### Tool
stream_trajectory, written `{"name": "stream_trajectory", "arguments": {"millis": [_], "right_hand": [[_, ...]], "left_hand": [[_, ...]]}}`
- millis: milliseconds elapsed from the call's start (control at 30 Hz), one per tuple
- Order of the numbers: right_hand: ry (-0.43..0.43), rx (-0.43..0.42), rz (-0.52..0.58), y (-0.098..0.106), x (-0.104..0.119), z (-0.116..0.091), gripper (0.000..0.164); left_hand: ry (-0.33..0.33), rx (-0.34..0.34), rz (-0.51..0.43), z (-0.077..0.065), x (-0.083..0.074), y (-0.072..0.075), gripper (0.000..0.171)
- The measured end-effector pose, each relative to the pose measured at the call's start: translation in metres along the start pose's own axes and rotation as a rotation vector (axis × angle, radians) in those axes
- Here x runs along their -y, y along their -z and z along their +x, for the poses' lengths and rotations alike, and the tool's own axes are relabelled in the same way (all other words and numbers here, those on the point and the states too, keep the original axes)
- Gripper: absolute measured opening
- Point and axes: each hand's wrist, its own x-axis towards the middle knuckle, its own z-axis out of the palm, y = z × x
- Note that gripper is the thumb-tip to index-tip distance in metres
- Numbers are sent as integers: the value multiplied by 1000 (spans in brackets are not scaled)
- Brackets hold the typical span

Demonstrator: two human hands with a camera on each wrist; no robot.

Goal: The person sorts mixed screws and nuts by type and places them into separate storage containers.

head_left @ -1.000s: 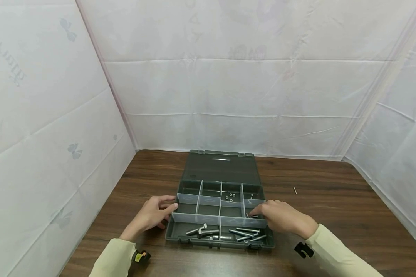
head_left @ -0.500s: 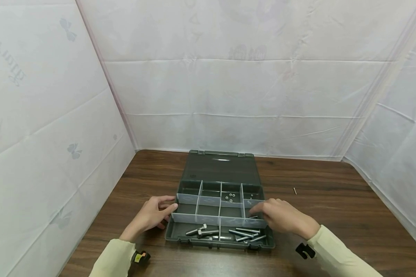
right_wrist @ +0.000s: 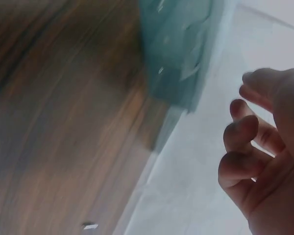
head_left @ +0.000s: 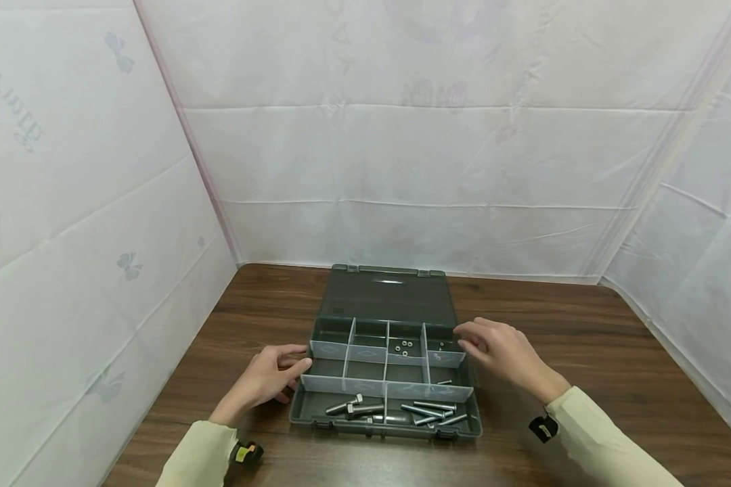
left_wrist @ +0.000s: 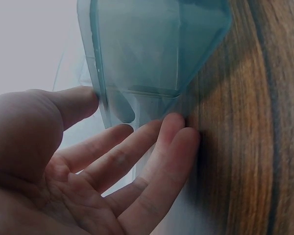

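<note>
A dark translucent compartment box point(head_left: 325, 366) lies with its lid point(head_left: 390, 297) folded back. My left hand point(head_left: 265, 373) rests at its left side, fingers loosely bent; in the left wrist view the thumb touches the wall near the rim. Above the table just past the box's right edge, my right hand point(head_left: 504, 352) is raised with nothing visible between its bent fingers. Large bolts point(head_left: 365, 408) and long screws point(head_left: 434, 406) lie in the two front compartments. A small screw point(head_left: 445, 382) lies in the right middle compartment, and several nuts point(head_left: 404, 347) in a rear one.
Tiny pieces point(head_left: 441, 346) lie in the rear right compartment. The right wrist view shows a small metal piece point(right_wrist: 90, 225) on the wooden table point(head_left: 280, 291). White sheeting point(head_left: 365, 155) surrounds the table at the back and sides.
My right hand has lifted out of the right middle compartment and moved back and right; it now covers the spot where a small screw lay on the table. The left hand stays put.
</note>
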Motion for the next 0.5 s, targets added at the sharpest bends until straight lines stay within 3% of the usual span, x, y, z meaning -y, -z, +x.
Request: {"name": "stream_trajectory", "arguments": {"millis": [200,500], "right_hand": [[-105,-2,-92,0,-25,-7,21],[-376,183,-150,8,-62,-21,20]], "left_hand": [[1,-1,3,-1,-1,-1,49],[10,-17,10,-1,-3,-3,47]]}}
